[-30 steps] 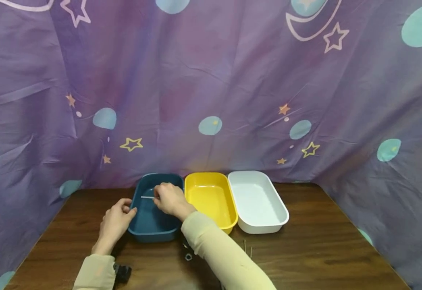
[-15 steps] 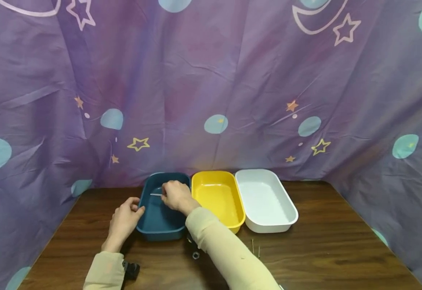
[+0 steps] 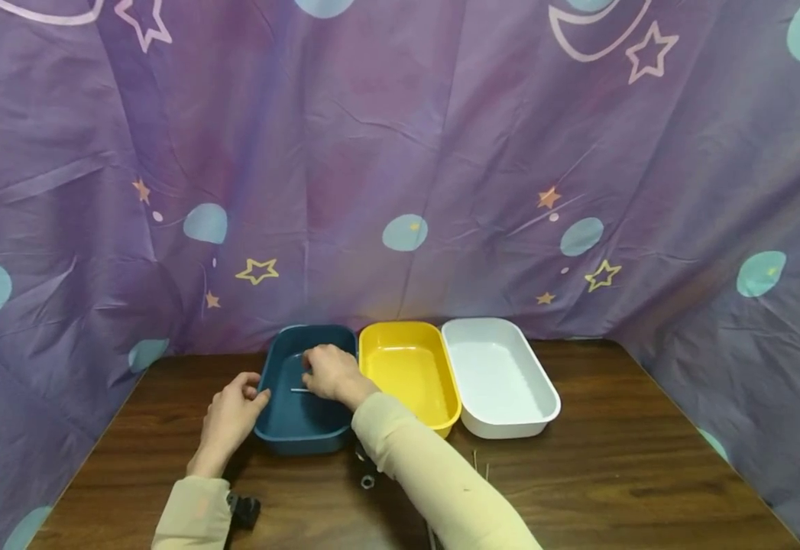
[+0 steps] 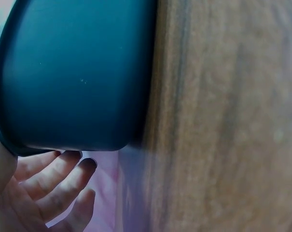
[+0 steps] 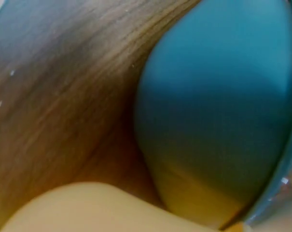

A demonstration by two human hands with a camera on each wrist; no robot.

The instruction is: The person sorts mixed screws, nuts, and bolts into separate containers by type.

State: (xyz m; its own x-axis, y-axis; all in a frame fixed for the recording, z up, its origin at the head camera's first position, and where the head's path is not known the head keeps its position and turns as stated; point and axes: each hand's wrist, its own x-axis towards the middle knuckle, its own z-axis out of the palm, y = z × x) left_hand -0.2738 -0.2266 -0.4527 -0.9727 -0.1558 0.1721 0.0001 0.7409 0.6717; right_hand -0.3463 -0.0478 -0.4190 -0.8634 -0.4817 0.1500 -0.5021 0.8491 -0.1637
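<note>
In the head view, my left hand (image 3: 230, 416) holds the left rim of a dark blue bin (image 3: 303, 445), thumb over the edge and fingers outside. From the left wrist, those fingers (image 4: 63, 186) show loosely bent beyond the bin's wall. My right hand (image 3: 331, 372) reaches over the bin's right side, its fingertips down inside and partly hidden by the hand itself. A thin pale rod (image 3: 299, 390) lies in the bin just below these fingertips, its right end hidden under the hand. The right wrist view shows mainly the bin's outer wall (image 5: 213, 96).
A yellow bin (image 3: 406, 374) and a white bin (image 3: 499, 374) stand in a row to the right of the blue one. On the brown table (image 3: 613, 458) are a hex nut (image 3: 367, 482) and thin brassy rods (image 3: 474, 460). A patterned purple cloth (image 3: 344, 183) hangs behind.
The pale rod, earlier between the right fingertips, now sits lower, toward the bin's near side, apart from them. My left hand keeps its place at the rim; the head view shifts slightly.
</note>
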